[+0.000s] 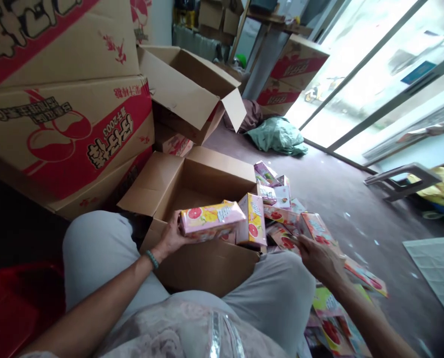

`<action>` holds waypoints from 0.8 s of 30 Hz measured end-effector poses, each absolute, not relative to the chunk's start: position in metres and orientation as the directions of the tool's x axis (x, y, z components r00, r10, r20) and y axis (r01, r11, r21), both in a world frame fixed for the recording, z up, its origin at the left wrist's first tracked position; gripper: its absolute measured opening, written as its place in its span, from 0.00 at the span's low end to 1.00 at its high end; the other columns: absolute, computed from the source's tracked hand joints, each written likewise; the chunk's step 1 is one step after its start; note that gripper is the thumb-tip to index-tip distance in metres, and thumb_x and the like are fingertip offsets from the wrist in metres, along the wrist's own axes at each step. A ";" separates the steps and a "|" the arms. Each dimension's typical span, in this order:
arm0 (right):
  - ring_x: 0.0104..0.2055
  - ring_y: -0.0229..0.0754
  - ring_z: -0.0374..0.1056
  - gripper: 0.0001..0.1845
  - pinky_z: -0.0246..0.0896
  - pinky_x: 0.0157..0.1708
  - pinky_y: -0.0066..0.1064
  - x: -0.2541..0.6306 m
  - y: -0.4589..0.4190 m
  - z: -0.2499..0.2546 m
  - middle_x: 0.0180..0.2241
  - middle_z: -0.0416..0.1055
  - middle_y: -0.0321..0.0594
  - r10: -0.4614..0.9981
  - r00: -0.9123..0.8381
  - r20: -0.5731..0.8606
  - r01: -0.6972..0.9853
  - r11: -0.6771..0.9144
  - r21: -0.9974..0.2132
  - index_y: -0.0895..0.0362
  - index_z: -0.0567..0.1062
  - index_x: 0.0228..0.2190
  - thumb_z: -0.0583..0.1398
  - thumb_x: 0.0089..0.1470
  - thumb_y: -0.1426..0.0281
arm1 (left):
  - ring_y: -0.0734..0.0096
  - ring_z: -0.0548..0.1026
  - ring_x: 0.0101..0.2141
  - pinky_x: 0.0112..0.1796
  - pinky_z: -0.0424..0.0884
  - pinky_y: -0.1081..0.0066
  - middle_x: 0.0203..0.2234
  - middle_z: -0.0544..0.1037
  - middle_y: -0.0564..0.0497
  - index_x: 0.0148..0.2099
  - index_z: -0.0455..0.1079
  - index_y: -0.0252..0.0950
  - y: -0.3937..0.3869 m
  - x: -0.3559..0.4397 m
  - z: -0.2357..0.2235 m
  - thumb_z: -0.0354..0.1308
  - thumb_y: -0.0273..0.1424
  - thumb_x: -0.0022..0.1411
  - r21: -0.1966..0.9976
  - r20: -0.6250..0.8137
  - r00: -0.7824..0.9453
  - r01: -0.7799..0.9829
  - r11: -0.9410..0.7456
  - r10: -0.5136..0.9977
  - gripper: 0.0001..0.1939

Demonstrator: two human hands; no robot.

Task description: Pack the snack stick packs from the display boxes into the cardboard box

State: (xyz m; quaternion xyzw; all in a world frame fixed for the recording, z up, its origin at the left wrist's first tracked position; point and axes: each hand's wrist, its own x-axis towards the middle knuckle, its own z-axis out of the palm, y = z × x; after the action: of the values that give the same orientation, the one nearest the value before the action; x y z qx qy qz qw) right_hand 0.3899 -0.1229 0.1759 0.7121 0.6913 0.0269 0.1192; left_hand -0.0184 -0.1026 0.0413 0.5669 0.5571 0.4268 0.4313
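Observation:
My left hand is closed around one end of a pink and yellow candy box with grapefruit pictures, held over the near side of an open cardboard carton. A similar grapefruit box stands tilted at the carton's right side. My right hand reaches to the pile on the right, its fingers bent at a red and pink candy box with red fruit on it. Whether those fingers grip this box is hard to make out. Several small boxes lie heaped beyond the carton's right edge.
Large printed cartons are stacked at the left. Behind the open carton sits another open carton. A green sack lies on the floor by the glass doors. At the right are a grey stool and a pale sheet.

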 end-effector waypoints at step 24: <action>0.42 0.55 0.73 0.36 0.71 0.31 0.43 0.237 -0.105 0.108 0.42 0.77 0.48 0.997 0.024 -0.075 0.599 -0.075 -0.797 0.50 0.74 0.50 0.49 0.53 0.40 | 0.66 0.77 0.41 0.42 0.71 0.72 0.37 0.81 0.50 0.48 0.77 0.38 -0.104 0.072 0.069 0.58 0.45 0.61 0.981 -0.177 0.267 0.119 0.150 0.947 0.20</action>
State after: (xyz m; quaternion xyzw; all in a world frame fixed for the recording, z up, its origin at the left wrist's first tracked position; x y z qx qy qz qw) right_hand 0.2368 -0.1050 0.1077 0.6515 0.6123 -0.3361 -0.2960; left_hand 0.0717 -0.1040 0.0686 0.5454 0.4887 0.3571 0.5799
